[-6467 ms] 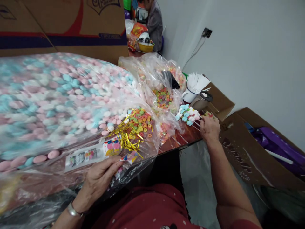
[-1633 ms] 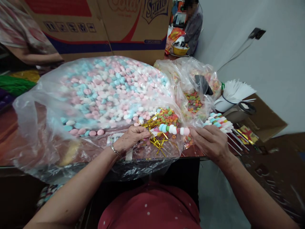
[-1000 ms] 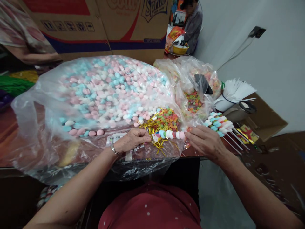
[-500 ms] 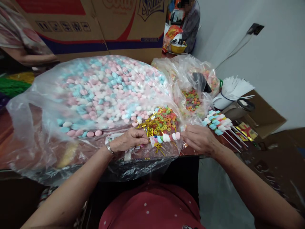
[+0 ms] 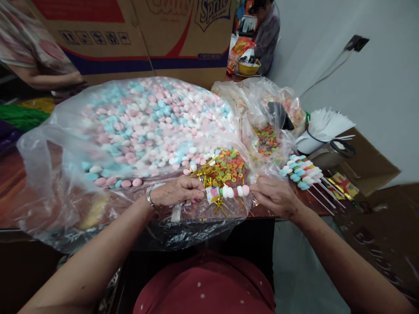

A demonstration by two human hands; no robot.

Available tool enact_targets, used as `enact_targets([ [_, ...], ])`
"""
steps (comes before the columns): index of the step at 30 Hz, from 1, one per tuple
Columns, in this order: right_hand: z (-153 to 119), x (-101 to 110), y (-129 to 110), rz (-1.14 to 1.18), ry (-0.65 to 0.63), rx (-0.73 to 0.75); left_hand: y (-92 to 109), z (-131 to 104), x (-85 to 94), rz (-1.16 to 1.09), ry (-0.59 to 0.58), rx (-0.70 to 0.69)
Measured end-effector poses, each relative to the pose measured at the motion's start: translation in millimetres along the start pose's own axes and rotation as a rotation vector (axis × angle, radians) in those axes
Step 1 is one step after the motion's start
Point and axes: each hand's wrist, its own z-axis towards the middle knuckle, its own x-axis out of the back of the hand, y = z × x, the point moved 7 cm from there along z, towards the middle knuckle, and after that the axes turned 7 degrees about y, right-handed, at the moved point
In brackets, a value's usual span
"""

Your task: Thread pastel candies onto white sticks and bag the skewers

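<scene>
Your left hand (image 5: 178,191) pinches the printed wrapper (image 5: 213,195), and your right hand (image 5: 276,196) pinches the marshmallow skewer (image 5: 228,192) beyond its pink end, probably to line the two up.

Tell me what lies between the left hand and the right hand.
In the head view, a skewer of sweets spans from the left hand to the right hand, a printed wrapper around its left end.
</scene>
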Motion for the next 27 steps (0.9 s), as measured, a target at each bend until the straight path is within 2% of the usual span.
enact_targets([
  [8, 2, 1, -5, 0.018, -0.004, 0.033, 4, -1, -0.7, 0.141, -0.023, 0.009],
  [13, 5, -2, -14, -0.053, 0.015, 0.076, 9, -5, -22.5, 0.116, -0.134, 0.094],
  [18, 6, -14, -18, 0.027, -0.084, 0.006, 19, -2, -36.0, 0.13, -0.125, 0.062],
  [21, 2, -25, -20, 0.109, -0.148, -0.039, 15, 1, -38.3, 0.086, -0.116, 0.078],
  [24, -3, -28, -21, 0.18, -0.109, -0.059, 11, 1, -36.1, -0.026, -0.088, 0.11],
  [27, -6, -22, -22, 0.175, -0.048, -0.013, 9, -3, -37.6, -0.038, -0.134, 0.158],
])
